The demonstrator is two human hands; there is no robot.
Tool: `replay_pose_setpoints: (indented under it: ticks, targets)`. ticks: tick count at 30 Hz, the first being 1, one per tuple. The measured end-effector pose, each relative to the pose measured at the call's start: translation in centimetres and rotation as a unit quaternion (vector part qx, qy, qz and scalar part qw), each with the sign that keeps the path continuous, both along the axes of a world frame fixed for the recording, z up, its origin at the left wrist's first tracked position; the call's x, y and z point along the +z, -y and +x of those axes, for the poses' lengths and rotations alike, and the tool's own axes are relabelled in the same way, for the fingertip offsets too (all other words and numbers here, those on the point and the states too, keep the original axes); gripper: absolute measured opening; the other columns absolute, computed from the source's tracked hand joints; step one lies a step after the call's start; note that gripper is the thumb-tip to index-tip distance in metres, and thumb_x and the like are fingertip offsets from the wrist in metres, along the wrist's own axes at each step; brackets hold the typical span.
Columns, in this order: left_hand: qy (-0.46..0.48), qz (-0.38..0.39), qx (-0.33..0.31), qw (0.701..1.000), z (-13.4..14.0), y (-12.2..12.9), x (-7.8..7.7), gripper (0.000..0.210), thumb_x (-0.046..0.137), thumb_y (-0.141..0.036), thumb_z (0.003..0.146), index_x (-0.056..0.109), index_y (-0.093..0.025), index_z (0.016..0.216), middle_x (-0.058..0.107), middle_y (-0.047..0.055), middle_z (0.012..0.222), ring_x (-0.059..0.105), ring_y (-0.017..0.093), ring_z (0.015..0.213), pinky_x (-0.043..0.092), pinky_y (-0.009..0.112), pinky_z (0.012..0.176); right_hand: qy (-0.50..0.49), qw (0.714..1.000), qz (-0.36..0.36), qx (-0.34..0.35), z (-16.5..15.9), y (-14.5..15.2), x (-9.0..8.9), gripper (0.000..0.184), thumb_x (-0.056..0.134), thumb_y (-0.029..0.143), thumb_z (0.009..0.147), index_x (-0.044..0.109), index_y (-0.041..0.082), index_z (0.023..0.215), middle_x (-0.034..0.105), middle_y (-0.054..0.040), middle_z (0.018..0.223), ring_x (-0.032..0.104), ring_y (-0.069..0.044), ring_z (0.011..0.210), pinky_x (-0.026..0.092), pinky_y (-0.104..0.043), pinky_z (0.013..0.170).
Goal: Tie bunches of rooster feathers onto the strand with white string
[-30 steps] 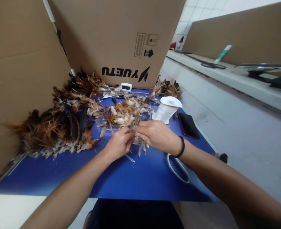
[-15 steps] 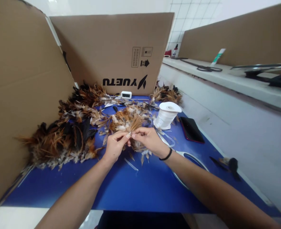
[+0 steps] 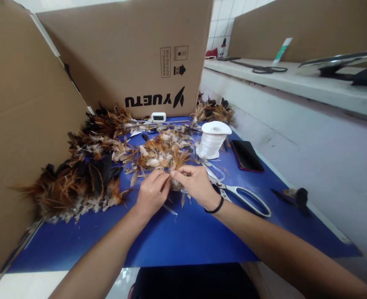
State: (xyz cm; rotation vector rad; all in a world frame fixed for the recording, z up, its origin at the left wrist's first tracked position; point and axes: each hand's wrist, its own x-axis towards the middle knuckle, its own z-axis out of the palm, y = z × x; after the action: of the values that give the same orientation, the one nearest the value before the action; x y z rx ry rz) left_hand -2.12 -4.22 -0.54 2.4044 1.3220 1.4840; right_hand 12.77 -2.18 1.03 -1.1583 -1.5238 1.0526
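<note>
My left hand [image 3: 153, 192] and my right hand [image 3: 195, 185] meet at the middle of the blue table, fingertips pinched together. Between them stands a small bunch of brown feathers [image 3: 179, 158], gripped at its base. Whether ribbon is also in the fingers is hidden. Just behind my hands lies a loose pile of brown and white feathers [image 3: 153, 151]. Scissors with white handles [image 3: 248, 199] lie by my right wrist, partly covered by it. A spool of white ribbon [image 3: 213, 141] stands upright behind my right hand, its loose end trailing on the table.
Bundled dark and brown feathers [image 3: 77, 187] line the left side. A black phone [image 3: 247, 155] and a dark feather piece [image 3: 297, 197] lie at the right. A small white digital clock [image 3: 158, 117] stands before the cardboard panel [image 3: 108, 54]. A ledge [image 3: 264, 72] runs along the right.
My view has shifted slightly, uncovering more of the scissors. My left hand has turned, its fingers now curled inward, while both hands stay together at the feather bunch.
</note>
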Motion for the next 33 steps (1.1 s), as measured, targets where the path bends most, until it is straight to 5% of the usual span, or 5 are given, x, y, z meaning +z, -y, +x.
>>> replay_pose_setpoints:
  ticks: [10,14,21,27,33]
  targets:
    - [0.294,-0.332,-0.139,0.886,0.3,-0.3,0.0,0.017,0.063,-0.033,0.078,0.062,-0.016,0.081,0.063,0.000,0.059,0.059,0.012,0.054,0.050,0.026,0.057,-0.038,0.995,-0.075,0.049,2.4,0.2,0.3,0.028,0.066,0.040,0.067,0.059,0.015,0.055,0.048,0.0032,0.052,0.038,-0.008,0.052,0.033,-0.023,0.050]
    - [0.281,-0.315,-0.125,0.898,0.4,-0.4,-0.2,0.017,0.064,-0.030,0.078,0.065,-0.017,0.087,0.063,-0.001,0.057,0.060,0.012,0.051,0.050,0.025,0.054,-0.038,0.992,-0.085,0.081,2.5,0.2,0.1,0.028,0.066,0.039,0.069,0.059,0.015,0.056,0.048,0.0034,0.053,0.041,-0.008,0.053,0.034,-0.024,0.053]
    - [0.064,-0.154,-0.059,0.984,-0.3,-0.3,0.5,0.013,0.058,-0.022,0.083,0.070,-0.019,0.078,0.062,0.000,0.060,0.058,0.011,0.058,0.047,0.024,0.060,-0.035,0.992,-0.087,0.084,2.5,0.0,0.0,0.029,0.066,0.040,0.069,0.057,0.016,0.056,0.042,0.0054,0.052,0.033,-0.006,0.050,0.027,-0.022,0.048]
    - [0.220,-0.303,-0.125,0.919,0.1,-0.1,0.4,0.018,0.058,-0.031,0.083,0.062,-0.016,0.075,0.057,0.002,0.074,0.053,0.007,0.049,0.046,0.020,0.044,-0.046,0.987,-0.104,0.111,2.5,0.0,0.0,0.030,0.066,0.040,0.069,0.056,0.015,0.056,0.043,0.0050,0.051,0.034,-0.006,0.049,0.025,-0.021,0.044]
    - [0.276,-0.273,-0.161,0.907,0.8,0.2,0.1,0.015,0.062,-0.030,0.080,0.063,-0.015,0.077,0.057,0.005,0.090,0.057,0.007,0.055,0.049,0.020,0.044,-0.082,0.974,-0.150,0.151,2.6,0.0,0.0,0.029,0.065,0.040,0.071,0.058,0.015,0.061,0.045,0.0058,0.050,0.029,-0.003,0.043,0.019,-0.020,0.040]
